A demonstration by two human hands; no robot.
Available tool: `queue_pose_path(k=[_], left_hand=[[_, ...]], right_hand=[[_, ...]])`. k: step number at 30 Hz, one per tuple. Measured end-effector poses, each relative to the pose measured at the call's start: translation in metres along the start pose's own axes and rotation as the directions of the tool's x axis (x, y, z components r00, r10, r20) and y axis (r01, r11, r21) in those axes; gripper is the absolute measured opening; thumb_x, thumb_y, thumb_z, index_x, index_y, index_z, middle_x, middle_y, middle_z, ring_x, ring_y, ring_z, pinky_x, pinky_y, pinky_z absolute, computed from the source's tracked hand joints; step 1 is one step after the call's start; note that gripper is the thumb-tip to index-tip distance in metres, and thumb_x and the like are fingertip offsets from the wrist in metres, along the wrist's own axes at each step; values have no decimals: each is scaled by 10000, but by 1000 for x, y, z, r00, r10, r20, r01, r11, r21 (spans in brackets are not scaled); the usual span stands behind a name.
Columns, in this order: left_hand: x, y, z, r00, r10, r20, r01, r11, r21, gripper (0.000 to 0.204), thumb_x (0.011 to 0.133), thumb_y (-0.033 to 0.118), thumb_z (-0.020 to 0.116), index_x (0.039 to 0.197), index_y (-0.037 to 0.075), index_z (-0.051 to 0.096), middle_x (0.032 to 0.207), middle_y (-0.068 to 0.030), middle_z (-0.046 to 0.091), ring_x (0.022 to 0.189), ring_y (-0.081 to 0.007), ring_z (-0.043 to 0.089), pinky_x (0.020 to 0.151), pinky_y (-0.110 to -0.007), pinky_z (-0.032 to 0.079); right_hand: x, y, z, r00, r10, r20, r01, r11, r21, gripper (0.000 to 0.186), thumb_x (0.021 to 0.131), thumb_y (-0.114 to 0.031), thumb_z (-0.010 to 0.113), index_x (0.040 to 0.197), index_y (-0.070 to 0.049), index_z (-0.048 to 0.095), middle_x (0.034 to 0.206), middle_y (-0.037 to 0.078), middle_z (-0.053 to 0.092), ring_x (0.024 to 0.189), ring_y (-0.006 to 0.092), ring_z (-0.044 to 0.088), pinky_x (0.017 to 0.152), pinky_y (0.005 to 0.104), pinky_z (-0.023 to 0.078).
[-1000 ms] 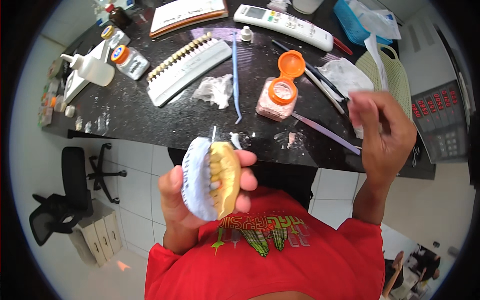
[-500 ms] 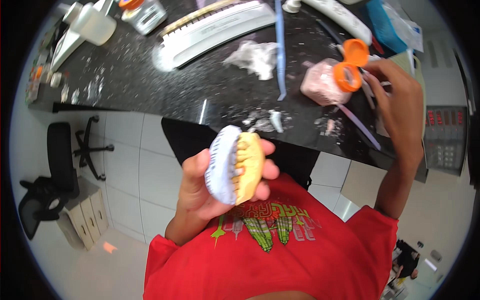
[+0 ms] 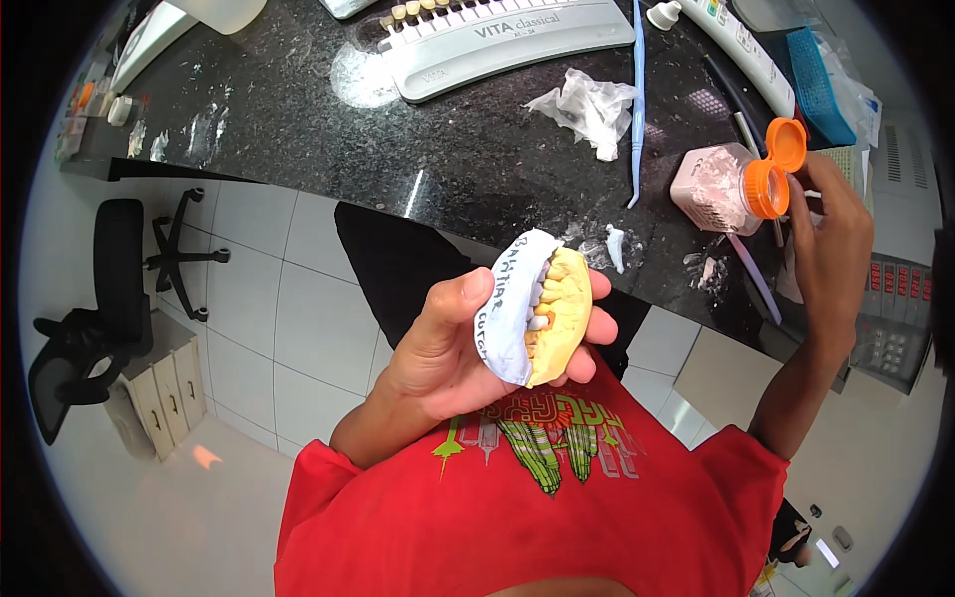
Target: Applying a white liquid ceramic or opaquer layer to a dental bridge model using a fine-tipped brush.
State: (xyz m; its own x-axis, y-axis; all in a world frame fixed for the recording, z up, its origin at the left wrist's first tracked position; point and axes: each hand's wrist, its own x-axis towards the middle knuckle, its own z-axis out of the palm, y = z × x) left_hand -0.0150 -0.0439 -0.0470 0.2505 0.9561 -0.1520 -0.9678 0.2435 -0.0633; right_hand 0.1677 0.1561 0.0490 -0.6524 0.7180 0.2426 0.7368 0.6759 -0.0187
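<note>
Left hand (image 3: pixel 443 353) clasped a blue-and-yellow plaster dental model (image 3: pixel 542 308). Right hand (image 3: pixel 831 234) (grip unclear) was beside an orange-lidded clear jar (image 3: pixel 711 189).

There's one dental model (image 3: pixel 540 308) — one open jar (image 3: pixel 714 189).

The dental model (image 3: pixel 538 308) looks matt and chalky, the countertop (image 3: pixel 298 124) glossy, speckled stone.
</note>
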Motion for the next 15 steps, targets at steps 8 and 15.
queue_pose_path(k=[8, 15], left_hand=[[0, -1, 2, 1000, 5, 6, -4, 1000, -13, 741, 787, 475, 540, 1212, -100, 343, 1022, -239, 518, 815, -290, 599, 720, -339, 510], [2, 0, -1, 1000, -4, 12, 4, 1000, -4, 735, 790, 483, 535, 1213, -89, 349, 1022, -232, 517, 820, -280, 594, 717, -327, 508]], right_hand=[[5, 7, 9, 998, 1, 66, 4, 997, -82, 215, 788, -81, 583, 989, -4, 568, 861, 120, 612, 678, 211, 604, 624, 296, 474], [8, 6, 2, 1000, 6, -7, -6, 1000, -22, 194, 793, -80, 558, 972, -6, 570, 764, 96, 577, 652, 164, 553, 608, 265, 456]])
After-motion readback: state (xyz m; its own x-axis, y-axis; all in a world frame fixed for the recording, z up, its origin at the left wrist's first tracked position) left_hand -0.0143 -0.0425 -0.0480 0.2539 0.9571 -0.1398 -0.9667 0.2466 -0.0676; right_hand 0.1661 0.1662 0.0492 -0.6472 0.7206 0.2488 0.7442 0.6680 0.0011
